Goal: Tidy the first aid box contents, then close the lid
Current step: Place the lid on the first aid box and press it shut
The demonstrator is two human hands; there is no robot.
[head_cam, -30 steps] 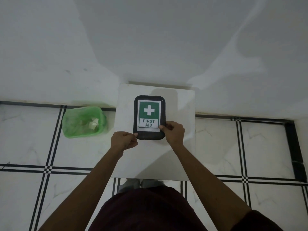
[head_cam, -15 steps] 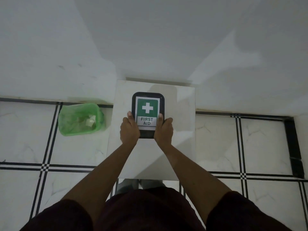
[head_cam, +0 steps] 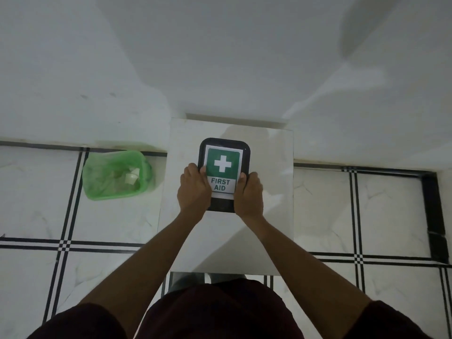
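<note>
Bin (head_cam: 117,176) of translucent green plastic, lined with a thin green bag, stands on the floor at left, close beside the desk; a few pale scraps of paper or wrapping lie inside it, too dim to identify. Just to its right, a black rounded-rectangle first aid box (head_cam: 224,174) lies flat on the white marble-look square desk (head_cam: 269,216), slightly toward the far half. Its lid is down, bearing a white label with a green panel, a white cross and the words "FIRST AID"; nothing of the contents shows. The left hand (head_cam: 194,192) lies along the box's left edge, fingers bent onto the lid, thumb at the label's rim. The right hand (head_cam: 249,194) mirrors it on the right edge, flat and pressing down over the near corner. Neither hand pinches anything. Both bare forearms reach from dark maroon sleeves (head_cam: 80,321). White floor tiles (head_cam: 322,211) crossed by double black lines surround the desk, which backs against a plain white wall (head_cam: 220,57).
</note>
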